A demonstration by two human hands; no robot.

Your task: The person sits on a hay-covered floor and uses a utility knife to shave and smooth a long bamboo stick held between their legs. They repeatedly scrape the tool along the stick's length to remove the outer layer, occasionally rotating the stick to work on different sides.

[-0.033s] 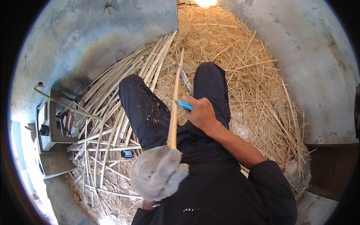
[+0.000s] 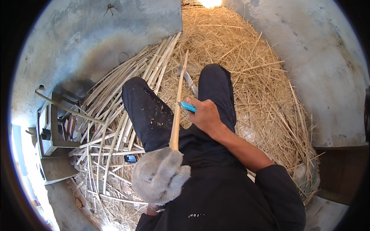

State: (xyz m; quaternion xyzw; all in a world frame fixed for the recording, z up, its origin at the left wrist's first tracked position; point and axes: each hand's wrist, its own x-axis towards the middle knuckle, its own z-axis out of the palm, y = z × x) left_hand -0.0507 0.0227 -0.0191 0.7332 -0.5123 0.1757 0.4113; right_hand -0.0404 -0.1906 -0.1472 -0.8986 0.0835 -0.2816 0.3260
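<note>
My left hand (image 2: 160, 177), in a grey knitted glove, is closed around the near end of a long, pale bamboo stick (image 2: 177, 125). The stick points away from me between my knees and narrows toward its far tip. My bare right hand (image 2: 207, 117) grips a utility knife with a light blue handle (image 2: 188, 106). The knife's front end meets the right side of the stick about midway along; its blade is mostly hidden. Beyond my right hand, a long metal blade (image 2: 190, 84) lies on the shavings beside my right knee.
Many split strips (image 2: 115, 92) are piled at the left. Curly straw-coloured shavings (image 2: 262, 92) cover the floor ahead and to the right. A small blue object (image 2: 130, 158) sits among strips near my left thigh. Grey walls (image 2: 320, 57) enclose both sides; a wooden frame (image 2: 54, 127) stands left.
My left hand has shifted slightly left and toward me, and the stick has moved with it. My right hand and the knife have moved a touch to the left.
</note>
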